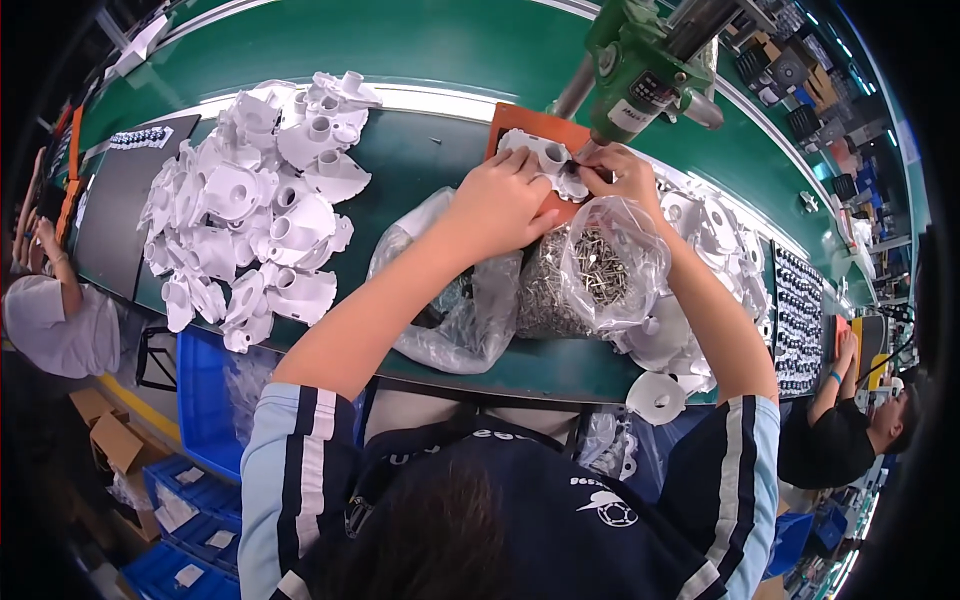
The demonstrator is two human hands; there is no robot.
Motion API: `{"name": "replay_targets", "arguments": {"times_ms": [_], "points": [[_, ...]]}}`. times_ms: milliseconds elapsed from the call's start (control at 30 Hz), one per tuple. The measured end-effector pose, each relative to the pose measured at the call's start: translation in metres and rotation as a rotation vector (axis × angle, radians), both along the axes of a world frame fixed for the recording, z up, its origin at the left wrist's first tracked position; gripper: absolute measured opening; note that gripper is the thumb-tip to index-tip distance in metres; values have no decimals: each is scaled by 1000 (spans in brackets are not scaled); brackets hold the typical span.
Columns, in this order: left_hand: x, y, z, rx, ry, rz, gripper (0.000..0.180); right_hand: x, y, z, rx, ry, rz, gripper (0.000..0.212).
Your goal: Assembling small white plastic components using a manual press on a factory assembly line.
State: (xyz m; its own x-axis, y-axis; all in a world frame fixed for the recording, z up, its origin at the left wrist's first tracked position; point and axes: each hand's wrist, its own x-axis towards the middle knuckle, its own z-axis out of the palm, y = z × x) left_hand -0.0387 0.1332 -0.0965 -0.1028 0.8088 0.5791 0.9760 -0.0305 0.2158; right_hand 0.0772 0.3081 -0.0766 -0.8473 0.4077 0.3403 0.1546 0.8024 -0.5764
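Note:
A white plastic housing part (549,153) with a round tube lies on an orange-brown block (520,118) beneath a green bench press (635,75). My left hand (505,203) holds this part from its left side, fingers curled over the top edge. My right hand (622,177) is at the part's right end, close under the press tip. Its thumb and fingertips are pinched together by a small dark spot, and what they hold is too small to name. Just below both hands sits a clear plastic bag (545,290) of metal pins or rivets, its mouth spread wide.
Piled white housing parts (235,190) cover the bench at left, and more white parts (660,335) lie at right. An empty-looking clear bag (470,335) lies beside the pin bag. Rows of small dark parts (798,320) stand far right. Other people work at both sides.

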Motion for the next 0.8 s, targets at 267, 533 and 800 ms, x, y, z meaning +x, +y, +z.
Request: {"name": "replay_targets", "arguments": {"times_ms": [267, 533, 800], "points": [[2, 4, 0, -22, 44, 13, 34, 6, 11, -5, 392, 200, 313, 13], [3, 5, -1, -33, 15, 1, 34, 11, 5, -4, 269, 201, 128, 15], [4, 5, 0, -36, 22, 17, 33, 7, 18, -6, 394, 177, 349, 23]]}}
